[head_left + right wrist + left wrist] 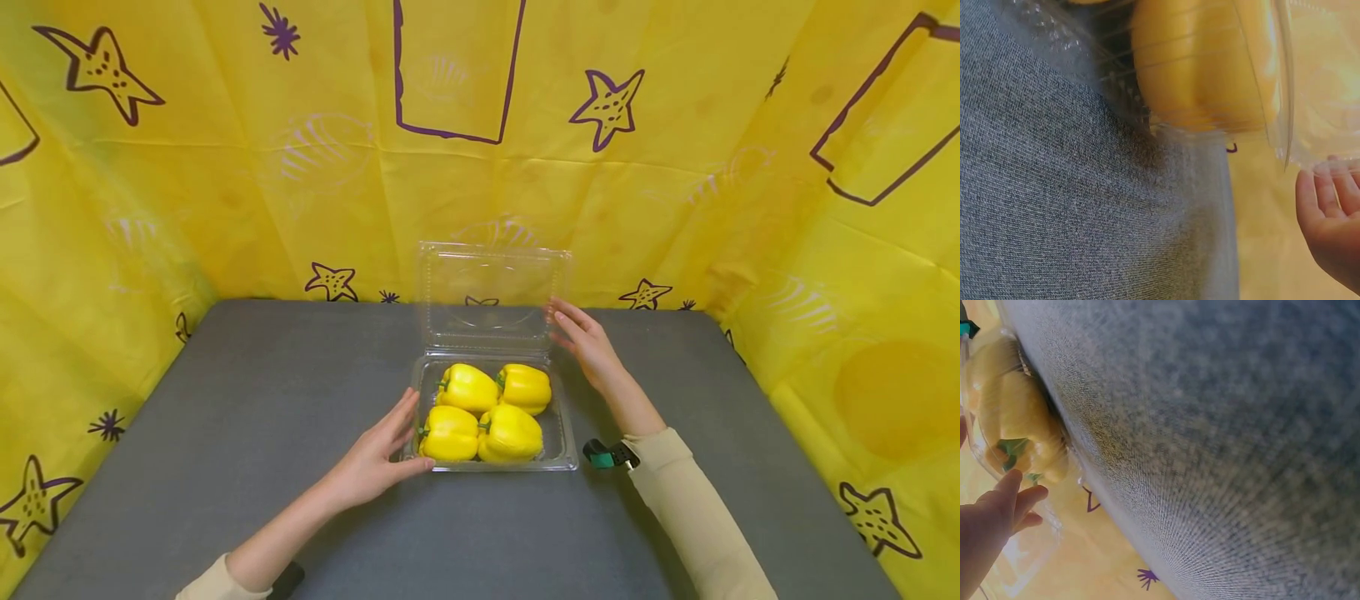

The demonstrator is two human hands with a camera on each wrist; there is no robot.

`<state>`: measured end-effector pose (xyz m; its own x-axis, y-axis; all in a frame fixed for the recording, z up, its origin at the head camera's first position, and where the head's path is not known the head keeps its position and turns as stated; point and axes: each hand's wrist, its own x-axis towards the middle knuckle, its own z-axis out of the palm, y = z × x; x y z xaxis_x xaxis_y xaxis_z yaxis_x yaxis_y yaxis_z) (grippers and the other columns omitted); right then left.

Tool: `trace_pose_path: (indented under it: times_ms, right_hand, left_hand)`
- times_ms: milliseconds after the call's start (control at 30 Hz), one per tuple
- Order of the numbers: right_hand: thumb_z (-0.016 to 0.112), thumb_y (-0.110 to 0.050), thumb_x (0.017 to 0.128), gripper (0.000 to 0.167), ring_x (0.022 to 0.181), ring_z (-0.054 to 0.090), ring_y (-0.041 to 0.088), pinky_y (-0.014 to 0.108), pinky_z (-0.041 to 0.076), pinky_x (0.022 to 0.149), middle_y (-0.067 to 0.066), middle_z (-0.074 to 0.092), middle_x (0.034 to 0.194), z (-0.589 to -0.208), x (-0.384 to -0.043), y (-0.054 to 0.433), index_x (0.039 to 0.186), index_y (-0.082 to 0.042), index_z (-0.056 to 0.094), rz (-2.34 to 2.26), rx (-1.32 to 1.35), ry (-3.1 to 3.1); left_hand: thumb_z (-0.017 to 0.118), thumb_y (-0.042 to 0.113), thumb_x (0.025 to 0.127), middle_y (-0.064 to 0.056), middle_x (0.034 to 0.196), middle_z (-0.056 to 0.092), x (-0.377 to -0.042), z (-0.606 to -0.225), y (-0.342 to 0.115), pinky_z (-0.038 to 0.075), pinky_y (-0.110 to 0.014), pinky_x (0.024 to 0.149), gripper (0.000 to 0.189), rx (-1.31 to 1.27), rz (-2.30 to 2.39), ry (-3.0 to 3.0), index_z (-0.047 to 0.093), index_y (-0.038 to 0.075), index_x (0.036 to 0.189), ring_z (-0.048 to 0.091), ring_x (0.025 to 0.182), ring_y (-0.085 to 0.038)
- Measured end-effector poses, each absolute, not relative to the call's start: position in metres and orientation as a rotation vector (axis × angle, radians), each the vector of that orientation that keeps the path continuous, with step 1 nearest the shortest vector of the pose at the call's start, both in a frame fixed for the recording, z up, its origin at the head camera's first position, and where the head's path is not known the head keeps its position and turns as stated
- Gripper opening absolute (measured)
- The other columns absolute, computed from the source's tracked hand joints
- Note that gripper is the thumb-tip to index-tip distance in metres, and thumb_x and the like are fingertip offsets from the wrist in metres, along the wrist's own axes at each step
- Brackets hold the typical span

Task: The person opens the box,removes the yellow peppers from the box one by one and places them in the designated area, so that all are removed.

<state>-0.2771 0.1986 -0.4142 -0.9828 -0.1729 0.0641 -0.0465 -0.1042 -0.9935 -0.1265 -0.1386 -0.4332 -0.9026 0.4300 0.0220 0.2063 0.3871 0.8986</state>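
A clear plastic clamshell box (567, 446) sits on the table with several yellow bell peppers in its base, among them a front-left bell pepper (453, 433) and a back-right bell pepper (527, 388). Its transparent lid (491, 287) stands raised at the back. My left hand (375, 458) rests against the box's left side, fingers extended and thumb at the front corner. At the lid's right edge is my right hand (592, 346), its fingers fairly straight and touching the plastic. In the right wrist view, the fingertips (1305, 181) meet the lid's edge from below.
The dark grey table (300, 350) extends around the box on both sides and in front. A yellow cloth (225, 192) with drawn starfish and fish hangs behind and along both sides. A black and green band (600, 455) is on the right wrist.
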Motion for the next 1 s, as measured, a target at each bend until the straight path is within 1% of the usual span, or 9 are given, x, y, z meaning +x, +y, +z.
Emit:
trace_pose_path:
  times_ms: [200,433,567,767,867,1000]
  right_hand:
    - [0.045,-0.013,0.105,0.046,0.133,0.041,0.031,0.045,0.037,0.108,0.020,0.040,0.149,-0.417,-0.281,0.198,0.148,0.000,0.037,-2.183,-0.177,2.069]
    - [0.042,-0.013,0.106,0.047,0.134,0.039,0.032,0.049,0.036,0.107,0.019,0.039,0.150,-0.420,-0.285,0.198,0.150,-0.001,0.034,-2.073,-0.166,2.105]
    - [0.041,-0.014,0.106,0.048,0.135,0.038,0.033,0.047,0.037,0.107,0.020,0.038,0.150,-0.422,-0.287,0.199,0.151,-0.002,0.031,-2.032,-0.162,2.108]
    - [0.042,-0.015,0.106,0.048,0.133,0.040,0.033,0.046,0.038,0.106,0.019,0.041,0.148,-0.425,-0.290,0.199,0.151,-0.003,0.033,-1.976,-0.106,2.115]
    - [0.042,-0.015,0.106,0.047,0.131,0.042,0.032,0.043,0.042,0.104,0.021,0.041,0.147,-0.428,-0.292,0.200,0.150,-0.001,0.033,-1.971,-0.086,2.103]
    - [0.042,-0.014,0.106,0.047,0.127,0.045,0.032,0.032,0.049,0.095,0.023,0.041,0.146,-0.432,-0.294,0.200,0.149,0.002,0.034,-1.966,-0.052,2.084]
  left_hand:
    - [0.077,0.019,0.086,-0.021,0.160,0.004,-0.124,-0.435,-0.138,0.037,-0.043,0.102,0.098,0.587,1.538,2.422,0.010,-0.002,0.155,0.036,0.135,-0.042]
    - [0.076,0.019,0.086,-0.018,0.161,0.003,-0.122,-0.433,-0.138,0.037,-0.041,0.102,0.099,0.563,1.525,2.417,0.008,0.001,0.156,0.032,0.138,-0.040]
    - [0.077,0.018,0.086,-0.019,0.161,0.003,-0.121,-0.432,-0.138,0.036,-0.042,0.102,0.099,0.562,1.527,2.412,0.009,0.001,0.155,0.031,0.139,-0.039]
    - [0.077,0.018,0.085,-0.019,0.161,0.003,-0.120,-0.431,-0.138,0.037,-0.042,0.102,0.099,0.546,1.525,2.404,0.009,0.001,0.156,0.033,0.137,-0.040]
    - [0.077,0.018,0.086,-0.019,0.161,0.002,-0.119,-0.431,-0.138,0.037,-0.041,0.102,0.099,0.542,1.522,2.401,0.008,0.001,0.156,0.034,0.137,-0.040]
    - [0.076,0.020,0.086,-0.020,0.160,0.002,-0.119,-0.432,-0.138,0.037,-0.041,0.102,0.099,0.554,1.521,2.400,0.008,0.001,0.156,0.034,0.136,-0.041]
